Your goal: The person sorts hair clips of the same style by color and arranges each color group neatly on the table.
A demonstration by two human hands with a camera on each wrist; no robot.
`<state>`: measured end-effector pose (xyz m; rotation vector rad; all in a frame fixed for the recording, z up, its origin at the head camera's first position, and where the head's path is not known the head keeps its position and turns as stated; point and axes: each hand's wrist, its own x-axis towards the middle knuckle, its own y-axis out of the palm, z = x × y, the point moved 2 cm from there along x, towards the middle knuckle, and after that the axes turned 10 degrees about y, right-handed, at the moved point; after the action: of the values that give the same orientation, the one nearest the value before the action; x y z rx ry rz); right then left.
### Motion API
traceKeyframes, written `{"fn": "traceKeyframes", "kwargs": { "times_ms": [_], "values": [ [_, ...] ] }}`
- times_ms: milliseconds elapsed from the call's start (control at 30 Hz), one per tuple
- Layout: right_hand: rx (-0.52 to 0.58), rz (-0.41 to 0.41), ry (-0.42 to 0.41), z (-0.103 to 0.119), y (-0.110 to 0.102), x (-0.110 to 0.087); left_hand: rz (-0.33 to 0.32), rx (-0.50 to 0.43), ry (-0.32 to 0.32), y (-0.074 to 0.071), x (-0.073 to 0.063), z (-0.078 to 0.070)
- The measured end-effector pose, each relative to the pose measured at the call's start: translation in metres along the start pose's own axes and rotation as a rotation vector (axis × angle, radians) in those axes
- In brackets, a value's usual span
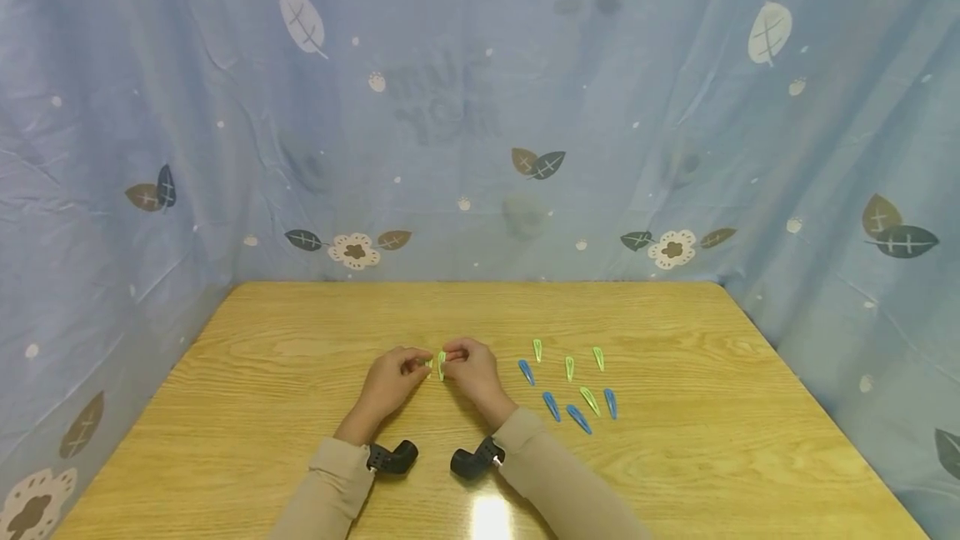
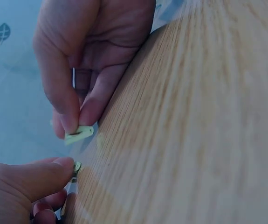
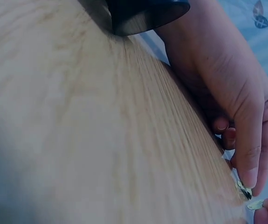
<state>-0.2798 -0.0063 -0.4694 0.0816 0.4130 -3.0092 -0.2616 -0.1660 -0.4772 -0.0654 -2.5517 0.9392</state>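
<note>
My left hand [image 1: 392, 377] pinches a green snap hair clip [image 1: 430, 365] between thumb and fingers, covering most of it. Facing it, my right hand [image 1: 472, 369] pinches another green snap hair clip [image 1: 442, 366], which stands roughly upright in the head view. The two clips are close side by side, with a small gap between them. In the left wrist view, the right hand's clip [image 2: 79, 135] shows its slot, while only the end of the left hand's clip [image 2: 77, 166] is visible. Both hands are low over the wooden table [image 1: 300, 315].
Right of my hands lie several loose clips, including green ones such as one clip [image 1: 569, 368] and blue ones such as another clip [image 1: 551, 406]. Black wrist mounts [image 1: 393, 458] sit on both forearms. A patterned blue curtain [image 1: 465, 107] surrounds the table's back and sides.
</note>
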Motion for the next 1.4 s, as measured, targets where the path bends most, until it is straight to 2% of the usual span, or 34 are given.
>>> {"fn": "traceKeyframes", "kwargs": {
  "times_ms": [233, 500, 767, 1033, 1267, 1400],
  "values": [
    [-0.059, -0.024, 0.03, 0.003, 0.004, 0.001, 0.008, -0.003, -0.001, 0.0, -0.001, 0.0],
    [-0.192, -0.048, 0.031, 0.01, 0.007, 0.005, 0.005, 0.005, 0.005, -0.002, 0.0, -0.003],
    [-0.232, -0.077, 0.036, 0.017, 0.009, 0.0, -0.001, 0.009, 0.012, -0.001, 0.0, -0.002],
    [-0.216, -0.086, 0.029, 0.017, 0.009, -0.002, -0.005, 0.012, 0.011, -0.002, 0.0, -0.001],
    [-0.133, -0.12, 0.002, 0.007, 0.008, -0.004, 0.003, 0.015, 0.015, -0.001, -0.001, -0.001],
    [-0.082, -0.105, -0.032, 0.003, 0.007, -0.006, 0.004, 0.02, 0.021, -0.001, 0.0, -0.001]
  ]
}}
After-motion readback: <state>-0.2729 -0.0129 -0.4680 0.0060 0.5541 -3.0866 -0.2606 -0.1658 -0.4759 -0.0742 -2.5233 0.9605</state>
